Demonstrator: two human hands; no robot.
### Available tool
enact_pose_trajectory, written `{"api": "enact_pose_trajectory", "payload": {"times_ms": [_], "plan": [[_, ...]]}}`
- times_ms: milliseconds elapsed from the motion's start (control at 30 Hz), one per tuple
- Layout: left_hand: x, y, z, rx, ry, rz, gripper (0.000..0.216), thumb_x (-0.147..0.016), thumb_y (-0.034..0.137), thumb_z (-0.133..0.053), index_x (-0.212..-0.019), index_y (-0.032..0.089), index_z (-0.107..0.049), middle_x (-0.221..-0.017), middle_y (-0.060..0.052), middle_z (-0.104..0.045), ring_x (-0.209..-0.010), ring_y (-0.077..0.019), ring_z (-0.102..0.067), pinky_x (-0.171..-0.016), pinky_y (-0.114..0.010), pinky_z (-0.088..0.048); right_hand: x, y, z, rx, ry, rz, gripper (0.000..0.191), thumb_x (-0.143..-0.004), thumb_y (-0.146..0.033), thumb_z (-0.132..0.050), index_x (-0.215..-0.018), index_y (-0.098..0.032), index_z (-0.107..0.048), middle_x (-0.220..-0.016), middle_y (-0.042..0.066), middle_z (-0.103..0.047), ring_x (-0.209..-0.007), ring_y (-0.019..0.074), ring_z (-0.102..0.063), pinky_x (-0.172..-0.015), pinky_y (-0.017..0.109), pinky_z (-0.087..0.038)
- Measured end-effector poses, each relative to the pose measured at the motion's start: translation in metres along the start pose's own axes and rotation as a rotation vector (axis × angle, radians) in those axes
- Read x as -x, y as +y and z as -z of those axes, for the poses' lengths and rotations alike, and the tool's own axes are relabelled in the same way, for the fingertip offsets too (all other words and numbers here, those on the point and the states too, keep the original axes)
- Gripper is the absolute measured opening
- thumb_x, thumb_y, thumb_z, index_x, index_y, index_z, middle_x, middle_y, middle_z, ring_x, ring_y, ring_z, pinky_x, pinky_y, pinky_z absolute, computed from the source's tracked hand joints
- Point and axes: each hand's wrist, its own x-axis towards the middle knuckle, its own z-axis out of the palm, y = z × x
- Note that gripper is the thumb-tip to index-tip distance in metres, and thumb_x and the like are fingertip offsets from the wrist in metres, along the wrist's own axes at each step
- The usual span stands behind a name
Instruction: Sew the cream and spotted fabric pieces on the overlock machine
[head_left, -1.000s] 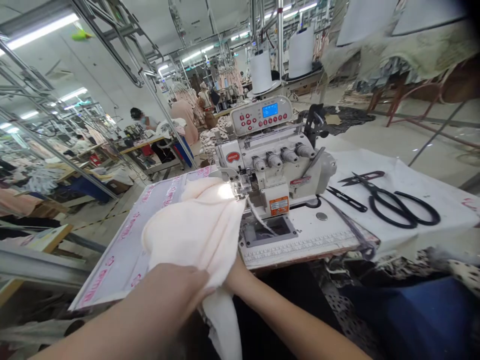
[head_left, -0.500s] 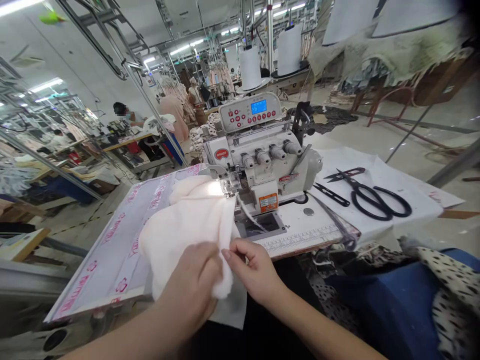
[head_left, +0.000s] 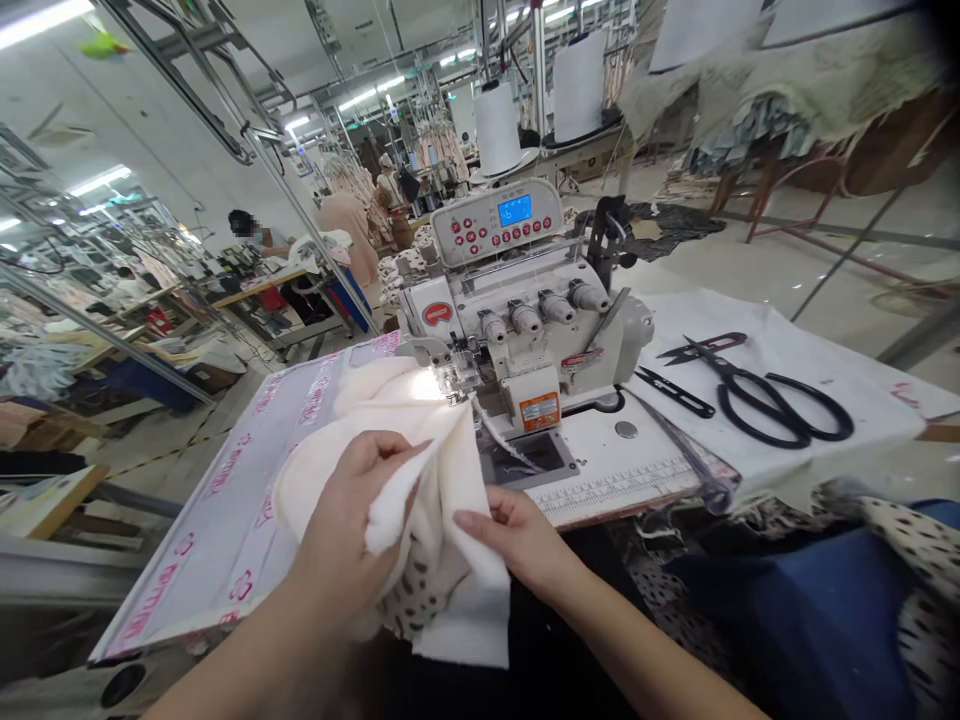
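A soft cream padded fabric (head_left: 465, 500) lies folded over the clear board, its far part running up to the presser foot (head_left: 457, 375) of a white overlock sewing machine (head_left: 525, 320). My left hand (head_left: 349, 510) grips a raised fold of it. My right hand (head_left: 517, 540) holds the fabric's near edge between fingers and thumb, nearest the machine's throat plate. A black-and-cream spotted fabric (head_left: 420, 590) shows beneath the fold, between my hands. Where the cream fabric meets the needle area is bright and hard to see.
Black scissors (head_left: 772, 410) and black thread snips (head_left: 675, 392) lie on a white sheet (head_left: 862, 400) right of the machine. A clear board with pink print (head_left: 217, 520) extends left. A blue bin (head_left: 795, 620) with spotted fabric sits low right. A co-worker (head_left: 247, 230) sits at a far table.
My left hand has moved up and left, lifting a fold of the cream fabric. My right hand has shifted lower along its edge, and the spotted fabric now shows underneath.
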Motion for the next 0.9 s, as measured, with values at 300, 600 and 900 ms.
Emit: {"api": "enact_pose_trajectory", "payload": {"times_ms": [300,600,900], "plan": [[0.006,0.002,-0.027,-0.052,-0.136,-0.225,0.036,-0.08,0.02,-0.045,-0.115,0.015,-0.053,-0.089,-0.008,-0.051,-0.08,-0.0181,-0.047,-0.07,-0.033,-0.046,0.017,-0.011,0.005,0.336,0.055,0.203,0.025,-0.079,-0.041,-0.055,-0.078,-0.016,-0.061,-0.072,0.001,-0.061,-0.069,0.0163,-0.054,-0.064,0.026,-0.042],[-0.003,-0.002,-0.041,-0.18,-0.12,-0.356,0.041,-0.075,0.014,-0.045,-0.114,0.008,-0.051,-0.085,-0.011,-0.051,-0.077,-0.0204,-0.045,-0.066,-0.037,-0.046,0.002,-0.009,0.013,0.571,0.116,0.295,0.02,-0.082,-0.031,-0.049,-0.077,-0.016,-0.062,-0.07,0.0,-0.059,-0.069,0.0167,-0.052,-0.063,0.026,-0.04],[-0.016,-0.01,-0.045,-0.29,-0.115,-0.347,0.044,-0.07,0.01,-0.046,-0.114,0.005,-0.049,-0.087,-0.012,-0.05,-0.078,-0.0212,-0.042,-0.068,-0.038,-0.045,-0.012,-0.02,0.013,0.68,0.178,0.353,0.018,-0.081,-0.023,-0.045,-0.07,-0.016,-0.057,-0.065,-0.002,-0.053,-0.064,0.0139,-0.046,-0.059,0.023,-0.036]]}}
